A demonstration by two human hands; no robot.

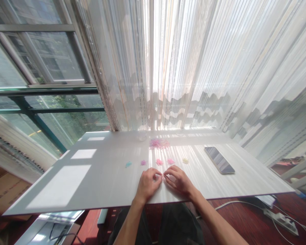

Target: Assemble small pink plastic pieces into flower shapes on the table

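Note:
My left hand (150, 183) and my right hand (177, 179) meet low over the front of the white table (109, 183), thumbs and forefingers pinched and the fingertips nearly touching. Whatever lies between them is too small to make out. Just beyond my fingers is a row of little heaps of tiny coloured pieces: a blue heap (128, 164), a purple heap (143, 163), a reddish-pink heap (159, 162), a pink heap (170, 161) and a pale yellow heap (185, 160). Farther back spreads a larger pink and purple mixed pile (159, 143).
A phone (219, 160) lies on the table at the right. Behind the mixed pile, to its left, stands a faint clear container (142, 136). Striped sheer curtains (168, 68) hang along the far edge. On the floor at right are a power strip (280, 220) and cables.

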